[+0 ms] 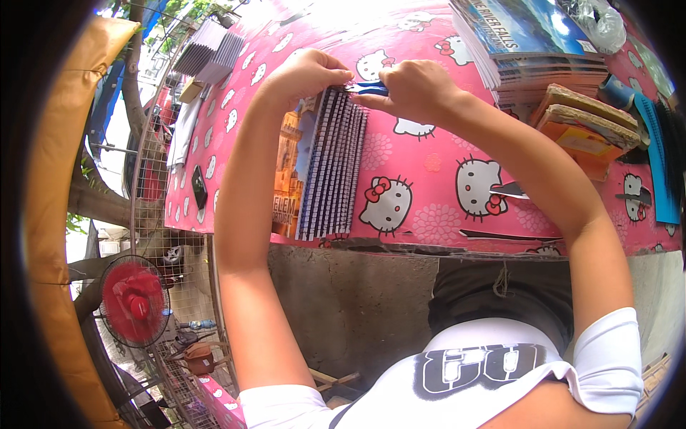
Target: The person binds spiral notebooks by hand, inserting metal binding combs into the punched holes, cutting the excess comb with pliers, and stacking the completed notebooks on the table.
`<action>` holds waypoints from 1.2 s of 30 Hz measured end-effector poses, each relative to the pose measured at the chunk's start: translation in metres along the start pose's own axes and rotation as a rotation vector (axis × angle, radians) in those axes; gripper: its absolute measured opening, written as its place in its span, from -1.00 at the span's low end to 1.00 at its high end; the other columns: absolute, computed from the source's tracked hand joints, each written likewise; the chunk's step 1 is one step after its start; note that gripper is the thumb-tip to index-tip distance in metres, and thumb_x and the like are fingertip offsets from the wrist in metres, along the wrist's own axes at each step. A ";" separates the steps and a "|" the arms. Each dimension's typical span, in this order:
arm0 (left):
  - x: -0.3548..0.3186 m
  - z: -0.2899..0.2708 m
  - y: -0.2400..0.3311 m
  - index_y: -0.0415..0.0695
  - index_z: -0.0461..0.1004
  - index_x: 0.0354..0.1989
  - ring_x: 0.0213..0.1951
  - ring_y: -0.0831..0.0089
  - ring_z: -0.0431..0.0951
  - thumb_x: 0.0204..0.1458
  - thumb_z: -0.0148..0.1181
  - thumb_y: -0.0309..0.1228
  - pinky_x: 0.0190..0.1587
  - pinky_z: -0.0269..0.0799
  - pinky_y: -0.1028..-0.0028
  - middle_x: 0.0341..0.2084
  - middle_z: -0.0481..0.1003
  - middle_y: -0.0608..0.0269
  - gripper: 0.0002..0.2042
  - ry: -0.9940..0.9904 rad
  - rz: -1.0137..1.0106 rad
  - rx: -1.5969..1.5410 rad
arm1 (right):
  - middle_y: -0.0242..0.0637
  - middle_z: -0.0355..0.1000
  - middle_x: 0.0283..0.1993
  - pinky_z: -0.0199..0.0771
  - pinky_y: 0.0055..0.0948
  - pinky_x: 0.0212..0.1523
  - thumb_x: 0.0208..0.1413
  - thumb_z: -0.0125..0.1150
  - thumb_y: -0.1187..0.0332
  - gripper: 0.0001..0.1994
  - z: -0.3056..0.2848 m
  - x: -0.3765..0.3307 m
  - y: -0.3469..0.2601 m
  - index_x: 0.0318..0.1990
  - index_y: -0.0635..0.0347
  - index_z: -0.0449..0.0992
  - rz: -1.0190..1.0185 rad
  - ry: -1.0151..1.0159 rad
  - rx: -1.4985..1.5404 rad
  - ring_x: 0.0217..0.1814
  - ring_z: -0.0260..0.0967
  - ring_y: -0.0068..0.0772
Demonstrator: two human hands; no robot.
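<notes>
A stack of spiral-bound notebooks [330, 164] lies on the pink table, its dark wire coils facing right and an orange picture cover showing on the left. My left hand [307, 71] is at the far end of the stack, thumb and fingers pinched together close to the coil ends. What the pinch holds, if anything, is too small to make out. My right hand [418, 89] grips blue-handled pliers [371, 88], whose metal jaws point left at the far end of the coils, just beside my left fingertips.
A pile of blue-covered books [529, 36] stands at the far right, with worn brown pads [586, 132] nearer. Another notebook stack [209, 53] sits far left, above a phone [199, 187]. Scraps lie near the table's front edge [400, 247]. A red fan [136, 304] stands beyond the left side.
</notes>
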State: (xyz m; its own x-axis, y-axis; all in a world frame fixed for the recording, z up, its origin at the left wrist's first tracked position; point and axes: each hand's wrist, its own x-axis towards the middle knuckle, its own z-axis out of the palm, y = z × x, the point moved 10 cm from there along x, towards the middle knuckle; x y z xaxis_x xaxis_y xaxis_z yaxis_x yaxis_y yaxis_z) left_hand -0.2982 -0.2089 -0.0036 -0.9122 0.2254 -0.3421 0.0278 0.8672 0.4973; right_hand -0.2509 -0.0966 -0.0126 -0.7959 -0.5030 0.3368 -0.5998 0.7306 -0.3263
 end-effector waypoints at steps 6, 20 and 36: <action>0.001 -0.006 0.001 -0.24 0.59 -0.22 -0.44 0.59 0.40 -0.05 0.27 -0.28 -0.34 0.31 0.49 -0.46 0.54 0.30 -0.70 0.040 -0.004 -0.013 | 0.01 0.47 -0.31 0.47 -0.22 -0.25 0.03 0.01 -0.28 -0.33 -0.011 -0.016 0.010 -0.28 0.32 0.48 -0.082 0.259 -0.102 -0.28 0.48 -0.09; 0.010 0.000 0.004 -0.27 0.59 -0.22 -0.45 0.59 0.51 -0.13 0.30 -0.35 -0.41 0.37 0.57 -0.46 0.58 0.22 -0.70 -0.013 0.064 0.103 | -0.15 0.50 -0.40 0.50 -0.26 -0.32 0.01 0.01 -0.30 -0.36 0.005 -0.006 0.007 -0.36 0.22 0.53 0.042 -0.028 -0.066 -0.33 0.52 -0.17; 0.019 0.006 0.010 -0.32 0.58 -0.27 -0.36 0.46 0.57 -0.19 0.29 -0.38 -0.21 0.45 0.53 -0.43 0.58 0.11 -0.70 -0.029 0.000 0.214 | -0.12 0.47 -0.50 0.47 -0.24 -0.37 0.03 0.03 -0.25 -0.38 0.005 -0.018 0.022 -0.37 0.28 0.52 -0.081 0.296 -0.120 -0.47 0.48 -0.13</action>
State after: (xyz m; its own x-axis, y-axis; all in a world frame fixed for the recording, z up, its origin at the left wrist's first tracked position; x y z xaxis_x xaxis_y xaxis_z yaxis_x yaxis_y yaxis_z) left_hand -0.3134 -0.1937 -0.0100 -0.9000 0.2352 -0.3669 0.1163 0.9409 0.3180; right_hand -0.2502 -0.0740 -0.0304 -0.6767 -0.4187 0.6057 -0.6326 0.7515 -0.1872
